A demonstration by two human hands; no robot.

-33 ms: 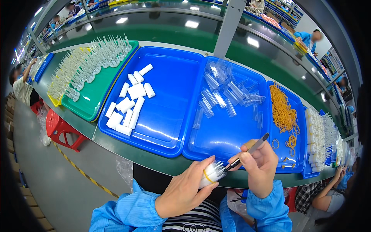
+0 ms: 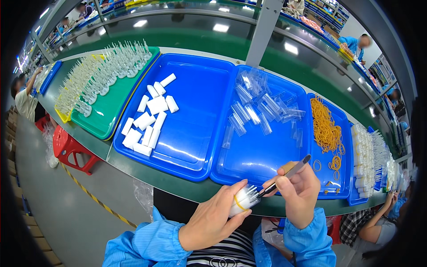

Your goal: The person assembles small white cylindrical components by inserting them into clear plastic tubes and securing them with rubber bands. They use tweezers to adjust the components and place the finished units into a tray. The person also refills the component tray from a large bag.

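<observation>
Steadying the white bundle [image 2: 243, 195], left fingers [image 2: 230, 191] are wrapped around its sides; right fingers [image 2: 284, 183] pinch a pen-like tool [image 2: 297, 167], tip at the bundle's end between both hands. Can't tell contact from where I'm standing. Banding looks done, tool work under way, amount left unclear. Loose white blocks [image 2: 157, 105], clear sleeves [image 2: 269, 107], spare bands [image 2: 324, 127] lie beyond the fingers. Bundle's roughly cylindrical, tilted, one yellow band [image 2: 239, 204] around it, thin clear tips poking toward right fingers.
</observation>
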